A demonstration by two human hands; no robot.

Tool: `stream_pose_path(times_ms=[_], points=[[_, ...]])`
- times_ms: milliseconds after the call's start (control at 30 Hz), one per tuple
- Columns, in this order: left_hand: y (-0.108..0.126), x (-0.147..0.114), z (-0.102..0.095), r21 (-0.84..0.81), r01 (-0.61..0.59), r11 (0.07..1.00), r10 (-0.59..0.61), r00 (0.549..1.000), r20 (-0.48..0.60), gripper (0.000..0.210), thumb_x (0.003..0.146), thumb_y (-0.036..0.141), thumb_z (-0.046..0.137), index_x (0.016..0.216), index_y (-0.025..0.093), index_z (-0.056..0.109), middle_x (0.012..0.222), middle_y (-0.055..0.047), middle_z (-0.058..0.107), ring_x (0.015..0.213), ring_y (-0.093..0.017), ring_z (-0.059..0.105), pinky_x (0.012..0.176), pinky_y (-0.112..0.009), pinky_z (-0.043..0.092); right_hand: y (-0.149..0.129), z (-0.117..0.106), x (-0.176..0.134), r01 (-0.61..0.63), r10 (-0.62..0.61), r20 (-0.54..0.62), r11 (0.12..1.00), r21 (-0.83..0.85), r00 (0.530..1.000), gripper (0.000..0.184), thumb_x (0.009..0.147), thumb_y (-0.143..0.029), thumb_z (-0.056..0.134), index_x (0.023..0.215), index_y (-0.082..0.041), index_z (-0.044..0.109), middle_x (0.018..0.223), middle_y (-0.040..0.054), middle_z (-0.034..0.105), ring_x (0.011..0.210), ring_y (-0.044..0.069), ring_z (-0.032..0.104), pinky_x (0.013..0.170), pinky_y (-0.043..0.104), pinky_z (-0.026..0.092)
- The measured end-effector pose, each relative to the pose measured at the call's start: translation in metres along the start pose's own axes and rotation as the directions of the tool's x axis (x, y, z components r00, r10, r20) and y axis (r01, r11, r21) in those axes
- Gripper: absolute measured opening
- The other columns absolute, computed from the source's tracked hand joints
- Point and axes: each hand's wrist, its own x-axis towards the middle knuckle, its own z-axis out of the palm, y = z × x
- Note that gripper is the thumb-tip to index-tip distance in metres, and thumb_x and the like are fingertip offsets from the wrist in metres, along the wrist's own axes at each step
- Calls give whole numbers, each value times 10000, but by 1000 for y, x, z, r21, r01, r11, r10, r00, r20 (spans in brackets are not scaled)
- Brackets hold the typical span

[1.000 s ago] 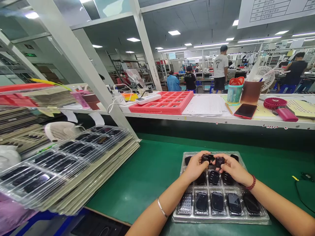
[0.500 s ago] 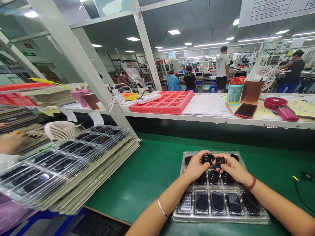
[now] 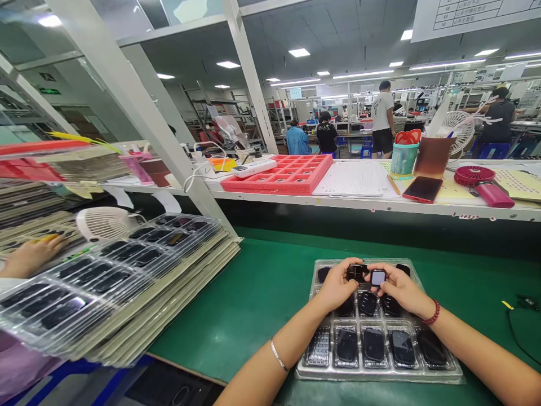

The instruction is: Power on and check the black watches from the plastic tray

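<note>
My left hand (image 3: 340, 285) pinches a dark smartwatch body (image 3: 355, 273) between thumb and fingers. Close beside it, my right hand (image 3: 399, 287) grips a second smartwatch (image 3: 377, 277) whose screen glows pale white. Both hands are over the far half of a clear plastic tray (image 3: 380, 375) on the green tabletop. Dark, rounded-square watch pieces, such as this one (image 3: 373, 345), lie in its compartments. The near left compartment (image 3: 318, 348) shows only its ribbed bottom. My hands and wrists hide part of the far rows.
To the left, a tilted stack of trays (image 3: 190, 276) holds dark watch pieces; another person's hand (image 3: 36, 256) is beyond it. A white shelf (image 3: 270, 198) crosses behind, bearing a red foam tray (image 3: 310, 185), papers (image 3: 350, 179) and a phone (image 3: 422, 189). A black cable (image 3: 518, 335) lies at right.
The smartwatch screen in my right hand has turned from dark to lit white. My hands have hardly moved. The other person's hand at the left has shifted to the right.
</note>
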Motion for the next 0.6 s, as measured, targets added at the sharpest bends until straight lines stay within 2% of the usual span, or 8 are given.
stream_pose_path(times_ms=[100,267,467,600], points=[[2,0,0,17,5,1000,-5,1000,-9,498,655,17,497,1127,170,534,997,-60,622,818,-152,595,698,-252,472,2,0,0,-5,5,3,1000,-10,1000,417,767,-144,521,1175,-225,500,1062,69,612,803,173,622,668,308,506],[3,0,-1,-32,-1,1000,1,1000,-2,317,744,138,529,1059,149,566,959,-76,626,752,-146,593,660,-265,482,1,0,0,-6,6,20,999,-43,1000,448,737,-108,504,1165,-239,503,1059,54,617,813,172,618,685,307,506],[-4,2,-1,-31,-19,999,19,1000,2,485,644,-7,480,1088,170,559,998,-62,632,859,-159,598,739,-268,481,0,1,0,8,-7,21,999,-47,1000,490,710,-80,486,1175,-235,499,1070,54,616,830,177,622,675,306,514],[-6,2,0,-17,-39,999,39,999,3,489,645,-7,485,1091,177,561,1040,-65,625,926,-175,591,759,-266,476,1,0,-1,1,0,23,999,-47,1000,530,692,-58,459,1190,-236,490,1074,54,618,845,178,625,680,304,516]])
